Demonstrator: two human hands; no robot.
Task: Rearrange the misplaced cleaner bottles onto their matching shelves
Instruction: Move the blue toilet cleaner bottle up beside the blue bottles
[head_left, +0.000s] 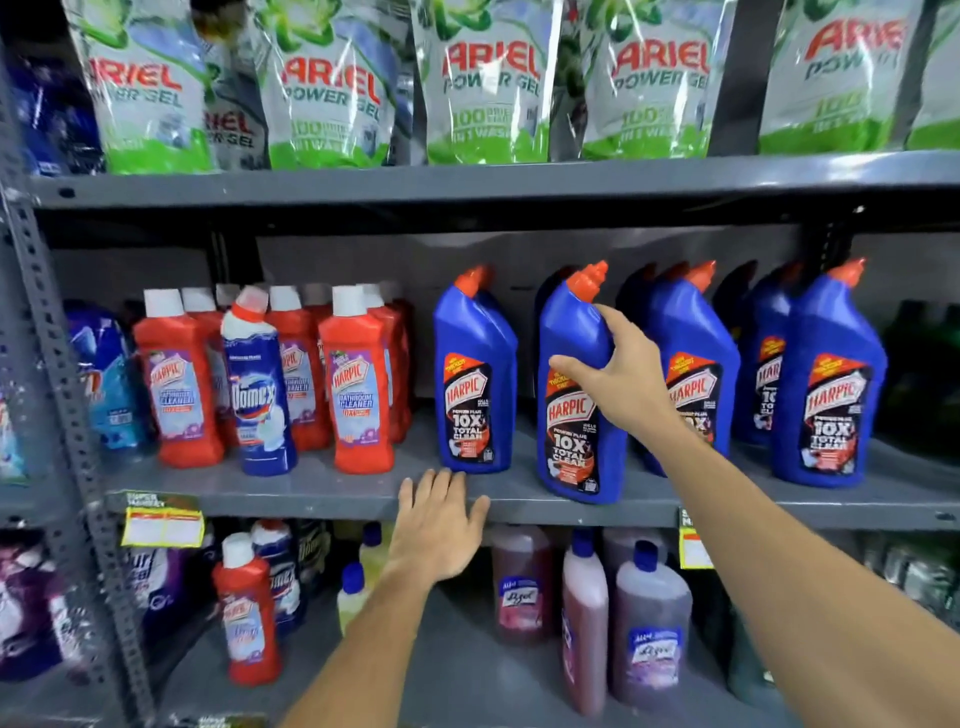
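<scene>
My right hand (618, 374) grips a blue Harpic bottle (576, 395) with a red cap, standing slightly tilted at the front edge of the middle shelf (322, 496). More blue Harpic bottles (475, 374) stand beside and behind it. My left hand (436, 525) rests open on the shelf's front lip, holding nothing. To the left stand red Harpic bathroom cleaner bottles (358, 384), with a blue Domex bottle (260, 389) among them. On the lower shelf a single red Harpic bottle (249, 613) stands in front of Domex bottles (280, 571).
Ariel Power Gel pouches (488, 83) line the top shelf. Purple Lizol bottles (649, 629) fill the lower shelf on the right. A perforated grey upright (62, 395) borders the left side. Yellow price tags (162, 525) hang on the shelf edge.
</scene>
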